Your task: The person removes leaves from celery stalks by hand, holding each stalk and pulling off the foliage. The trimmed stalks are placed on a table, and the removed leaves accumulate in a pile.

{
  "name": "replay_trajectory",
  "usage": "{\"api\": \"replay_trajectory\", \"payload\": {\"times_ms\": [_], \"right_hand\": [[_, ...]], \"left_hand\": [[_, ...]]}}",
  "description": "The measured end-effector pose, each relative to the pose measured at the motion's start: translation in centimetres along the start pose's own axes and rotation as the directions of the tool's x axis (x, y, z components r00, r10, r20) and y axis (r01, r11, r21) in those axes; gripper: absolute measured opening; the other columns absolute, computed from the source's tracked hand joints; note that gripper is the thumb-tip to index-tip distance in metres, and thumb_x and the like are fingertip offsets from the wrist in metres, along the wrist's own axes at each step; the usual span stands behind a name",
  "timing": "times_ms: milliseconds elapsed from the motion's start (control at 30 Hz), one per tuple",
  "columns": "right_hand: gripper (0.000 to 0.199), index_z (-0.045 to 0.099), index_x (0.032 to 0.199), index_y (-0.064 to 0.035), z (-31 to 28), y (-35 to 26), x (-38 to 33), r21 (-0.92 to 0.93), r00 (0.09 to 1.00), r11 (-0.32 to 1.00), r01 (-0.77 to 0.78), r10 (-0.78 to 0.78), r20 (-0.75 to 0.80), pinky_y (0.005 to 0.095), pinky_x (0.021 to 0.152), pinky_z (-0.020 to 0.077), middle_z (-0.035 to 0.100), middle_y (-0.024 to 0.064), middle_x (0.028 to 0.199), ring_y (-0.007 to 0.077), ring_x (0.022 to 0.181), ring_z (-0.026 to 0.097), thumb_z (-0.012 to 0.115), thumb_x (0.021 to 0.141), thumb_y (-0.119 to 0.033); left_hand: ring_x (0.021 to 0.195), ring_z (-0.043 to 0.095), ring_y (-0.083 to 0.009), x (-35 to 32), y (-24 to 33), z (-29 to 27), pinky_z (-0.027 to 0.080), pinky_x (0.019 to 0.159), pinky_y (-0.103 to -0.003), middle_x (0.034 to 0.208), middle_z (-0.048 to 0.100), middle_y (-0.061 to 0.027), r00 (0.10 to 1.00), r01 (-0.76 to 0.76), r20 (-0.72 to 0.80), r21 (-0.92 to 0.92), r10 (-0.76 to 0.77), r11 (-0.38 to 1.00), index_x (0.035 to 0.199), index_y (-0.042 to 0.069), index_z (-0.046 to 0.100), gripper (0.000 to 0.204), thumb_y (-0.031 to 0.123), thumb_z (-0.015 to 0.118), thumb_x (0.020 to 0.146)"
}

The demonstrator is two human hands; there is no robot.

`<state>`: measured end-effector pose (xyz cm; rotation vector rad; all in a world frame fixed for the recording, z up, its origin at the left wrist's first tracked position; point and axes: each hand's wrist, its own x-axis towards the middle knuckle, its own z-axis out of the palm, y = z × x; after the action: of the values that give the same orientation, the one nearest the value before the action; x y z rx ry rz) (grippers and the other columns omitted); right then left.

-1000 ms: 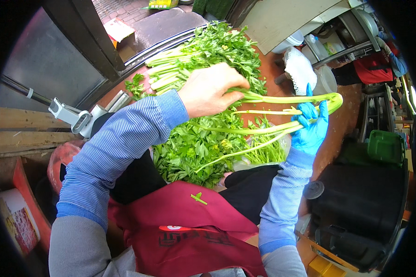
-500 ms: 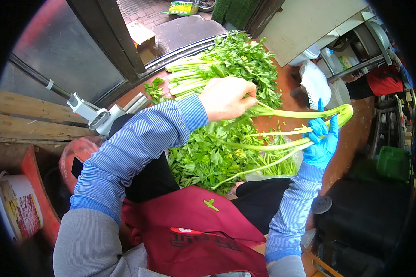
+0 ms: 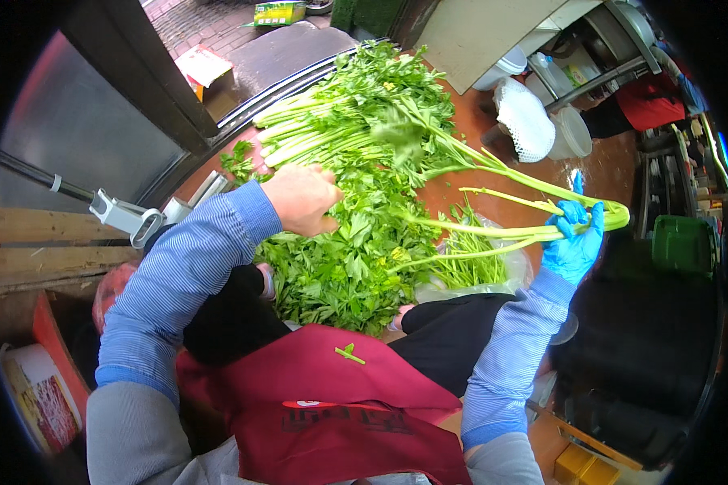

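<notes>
My right hand [image 3: 574, 234], in a blue glove, is closed around a bunch of celery [image 3: 615, 215] near its root end. Its long stalks stretch leftward over the floor, splayed apart, with leafy tips at the far left end. My bare left hand [image 3: 303, 200] hovers above the leafy heap, apart from the bunch. Its fingers are loosely bent, thumb apart, and nothing shows in them. Below it lies a pile of celery leaves [image 3: 348, 267]. Beyond that, celery stalks [image 3: 299, 133] lie side by side. Thin green stems [image 3: 469, 263] rest on a clear plastic bag.
A scrap of stem [image 3: 349, 354] lies on my dark red apron [image 3: 323, 388]. A doorway with a dark frame [image 3: 150, 73] is at the far left. White tubs [image 3: 570, 133] and a metal shelf stand at the far right. A green bin [image 3: 682, 242] sits at the right.
My left hand has let go of a celery stalk and moved left and slightly nearer. That stalk has swung away to the far side. My right hand still grips the bunch.
</notes>
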<state>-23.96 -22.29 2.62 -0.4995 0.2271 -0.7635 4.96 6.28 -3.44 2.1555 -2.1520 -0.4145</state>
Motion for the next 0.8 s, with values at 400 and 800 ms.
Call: {"api": "replay_trajectory", "payload": {"times_ms": [400, 800], "right_hand": [[0.05, 0.033, 0.129, 0.0033, 2.8, 6.2, 0.8, 0.208, 0.993, 0.973, -0.103, 0.113, -0.035, 0.0191, 0.039, 0.029, 0.036, -0.0029, 0.059, 0.0057, 0.052, 0.035, 0.045, 0.091, -0.026], [0.049, 0.035, 0.123, 0.0083, 2.8, 5.8, 0.6, 0.106, 0.996, 0.993, -0.057, 0.063, -0.062, 0.0201, 0.037, 0.0284, 0.034, -0.0016, 0.059, 0.0062, 0.052, 0.033, 0.046, 0.091, -0.027]], "left_hand": [[0.073, 0.056, -0.0223, 5.8, 5.2, -3.0, 0.047, 0.062, -0.032, 0.078, 0.057, -0.0058, 0.512, -0.122, -0.858, -0.113, -0.035, 0.986, 0.08, 0.007, 0.06, 0.016, 0.013, 0.069, 0.068], [0.062, 0.056, -0.0101, 7.0, 3.1, -3.9, 0.044, 0.062, -0.026, 0.068, 0.062, -0.0019, 0.994, 0.077, 0.033, -0.898, -0.107, 0.434, 0.082, 0.004, 0.063, 0.022, 0.023, 0.053, 0.083]]}}
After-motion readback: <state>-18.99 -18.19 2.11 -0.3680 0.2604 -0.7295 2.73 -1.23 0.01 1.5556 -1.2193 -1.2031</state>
